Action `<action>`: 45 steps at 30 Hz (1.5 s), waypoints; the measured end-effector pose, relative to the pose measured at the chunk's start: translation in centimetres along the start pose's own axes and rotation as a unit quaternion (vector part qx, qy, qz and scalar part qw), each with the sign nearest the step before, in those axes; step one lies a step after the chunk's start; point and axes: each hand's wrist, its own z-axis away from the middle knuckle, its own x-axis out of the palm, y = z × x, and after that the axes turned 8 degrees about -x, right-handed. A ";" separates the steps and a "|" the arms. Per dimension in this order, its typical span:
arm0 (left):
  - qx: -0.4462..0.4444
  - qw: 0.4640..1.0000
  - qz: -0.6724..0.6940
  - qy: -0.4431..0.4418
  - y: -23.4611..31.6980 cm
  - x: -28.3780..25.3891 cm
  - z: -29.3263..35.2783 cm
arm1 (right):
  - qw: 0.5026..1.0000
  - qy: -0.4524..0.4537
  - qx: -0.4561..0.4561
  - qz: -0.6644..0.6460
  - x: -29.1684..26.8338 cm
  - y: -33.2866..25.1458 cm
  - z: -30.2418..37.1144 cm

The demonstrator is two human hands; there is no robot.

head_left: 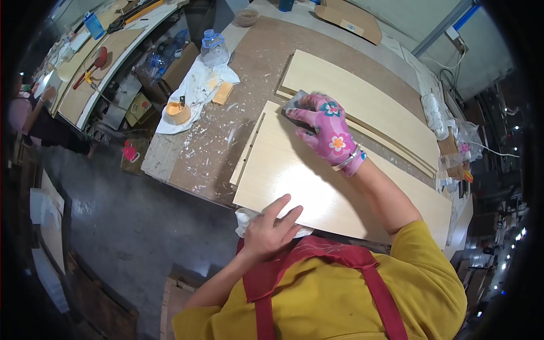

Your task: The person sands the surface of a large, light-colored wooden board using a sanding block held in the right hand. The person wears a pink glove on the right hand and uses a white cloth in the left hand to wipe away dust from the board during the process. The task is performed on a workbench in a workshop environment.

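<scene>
A pale wooden board (283,170) lies in front of me on top of another panel, with small dark holes along its left end. My right hand (328,124), in a pink flowered glove, is closed around a grey block (293,104) that looks like a sanding block. That block is at the board's far left corner; its underside is hidden. Bare, my left hand (269,231) rests at the near edge with its fingers spread on the board's surface. Beyond the right hand, a second stack of pale boards (362,99) lies alongside.
On the brown worktop (249,73), a white cloth (195,85) carries a tub of orange paste (178,114), a yellowish block (222,93) and a plastic bottle (214,50). White flakes litter the surface. Cardboard (351,20) lies at the back. Another person (42,116) stands far left.
</scene>
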 end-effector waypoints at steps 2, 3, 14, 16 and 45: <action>0.001 1.000 0.007 -0.002 -0.1 -0.1 -0.1 | 0.994 0.005 0.036 -0.106 0.8 1.2 0.3; 0.001 1.000 0.012 -0.002 -0.1 -0.1 -0.2 | 0.986 0.009 0.055 -0.158 1.0 1.6 0.5; 0.004 1.000 0.007 -0.025 -0.5 -0.1 0.0 | 0.988 0.106 -0.064 -0.089 0.5 -5.8 -2.2; -0.010 0.999 -0.007 -0.036 -0.7 0.5 0.9 | 0.982 0.139 -0.114 -0.065 2.4 -7.9 -0.6; 0.146 0.906 -0.134 -0.374 17.7 15.9 -19.5 | 0.616 0.188 0.362 -0.674 -16.2 -3.5 49.4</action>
